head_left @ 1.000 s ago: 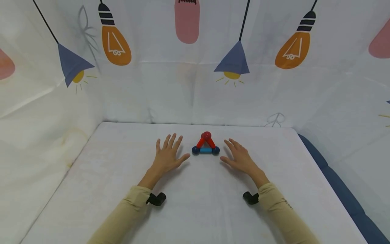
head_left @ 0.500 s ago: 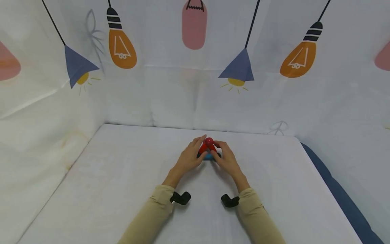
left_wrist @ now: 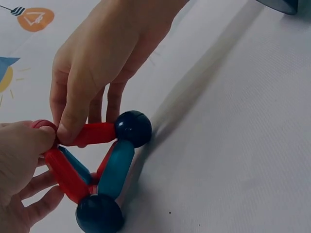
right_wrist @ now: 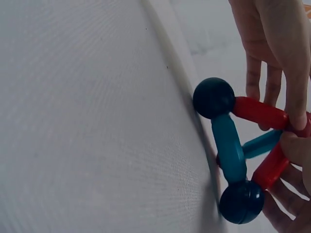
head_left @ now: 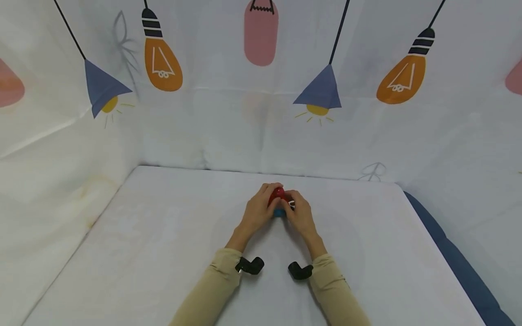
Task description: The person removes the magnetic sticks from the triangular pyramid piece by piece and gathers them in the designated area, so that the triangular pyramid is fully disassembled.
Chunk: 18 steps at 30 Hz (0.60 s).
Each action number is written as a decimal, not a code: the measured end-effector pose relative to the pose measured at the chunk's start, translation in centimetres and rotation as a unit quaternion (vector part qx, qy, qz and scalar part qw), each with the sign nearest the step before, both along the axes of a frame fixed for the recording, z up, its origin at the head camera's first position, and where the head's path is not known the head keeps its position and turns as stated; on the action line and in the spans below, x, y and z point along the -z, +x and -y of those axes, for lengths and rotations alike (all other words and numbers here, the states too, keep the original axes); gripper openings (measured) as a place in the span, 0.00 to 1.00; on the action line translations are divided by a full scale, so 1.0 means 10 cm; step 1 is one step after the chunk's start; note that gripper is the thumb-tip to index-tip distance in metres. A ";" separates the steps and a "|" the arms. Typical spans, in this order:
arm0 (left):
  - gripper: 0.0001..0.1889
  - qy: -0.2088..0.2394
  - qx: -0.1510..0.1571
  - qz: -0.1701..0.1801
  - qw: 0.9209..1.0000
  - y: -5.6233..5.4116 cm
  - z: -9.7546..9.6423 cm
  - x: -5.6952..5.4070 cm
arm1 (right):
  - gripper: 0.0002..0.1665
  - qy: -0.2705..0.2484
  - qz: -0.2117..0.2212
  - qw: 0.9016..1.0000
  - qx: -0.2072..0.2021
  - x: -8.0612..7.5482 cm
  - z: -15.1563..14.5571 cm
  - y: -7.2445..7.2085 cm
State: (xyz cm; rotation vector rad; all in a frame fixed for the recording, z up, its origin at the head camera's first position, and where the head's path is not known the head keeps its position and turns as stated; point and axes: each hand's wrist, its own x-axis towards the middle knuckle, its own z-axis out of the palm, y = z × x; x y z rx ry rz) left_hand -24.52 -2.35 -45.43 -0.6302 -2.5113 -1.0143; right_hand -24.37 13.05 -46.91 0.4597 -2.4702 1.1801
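Note:
A small pyramid of magnetic rods and balls (head_left: 279, 213) stands on the white table between my hands. Red rods (left_wrist: 68, 175) lean up to a red ball (head_left: 279, 192); teal rods (right_wrist: 229, 145) link the dark blue balls (right_wrist: 214, 98) at its base. From the left side, my left hand (head_left: 257, 209) pinches the structure near its top, its thumb by the red ball. On the opposite side, my right hand (head_left: 301, 216) pinches a red rod close to that same ball, thumb facing me. Fingers hide much of the pyramid's far side in the head view.
The white table (head_left: 163, 253) spreads wide around the hands. A printed curtain (head_left: 228, 122) hangs behind its back edge. Dark blue padding (head_left: 461, 262) runs along the right side. Each wrist carries a small black camera (head_left: 250, 266).
Both hands came inward from either side of the pyramid, fingers first spread apart from it. They now hold its upper part, and the wrists have drawn closer together.

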 end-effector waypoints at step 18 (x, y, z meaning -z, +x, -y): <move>0.22 0.182 -0.032 0.105 0.977 -0.03 0.32 0.13 | 0.17 -0.073 0.055 0.995 0.036 0.02 -0.30 0.00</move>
